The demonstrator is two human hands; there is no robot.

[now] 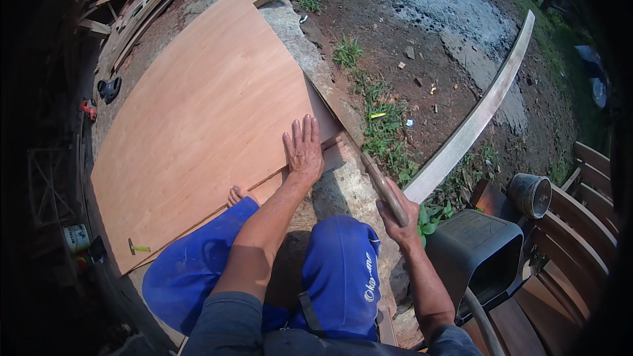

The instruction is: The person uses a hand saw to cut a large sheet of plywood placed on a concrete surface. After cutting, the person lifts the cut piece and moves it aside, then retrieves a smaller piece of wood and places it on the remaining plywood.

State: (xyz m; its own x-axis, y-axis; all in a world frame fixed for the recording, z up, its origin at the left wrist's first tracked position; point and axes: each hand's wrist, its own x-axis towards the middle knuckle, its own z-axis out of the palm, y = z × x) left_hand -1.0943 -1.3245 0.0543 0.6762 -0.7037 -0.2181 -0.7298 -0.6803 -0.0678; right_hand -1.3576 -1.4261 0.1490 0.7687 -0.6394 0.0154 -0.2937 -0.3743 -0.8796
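left hand [303, 151] flat, fingers spread, pressing large reddish-brown plywood sheet [204, 118]. right hand [397, 214] fisted around wooden-handled handsaw [369, 171], blade at sheet edge beside left hand.

a large sheet of reddish-brown plywood [204, 118] is laid flat on a rough concrete slab [343, 191], its far corner reaching toward the slab's far edge and its right edge running close along the slab's right side. a thin strip is seen partly split off along the sheet's near edge. the near right corner of the sheet is pressed down by the left hand [303, 151], palm flat and fingers spread. a handsaw [369, 168] is gripped by its wooden handle in the right hand [395, 214], its narrow blade slanting up along the sheet's right edge.
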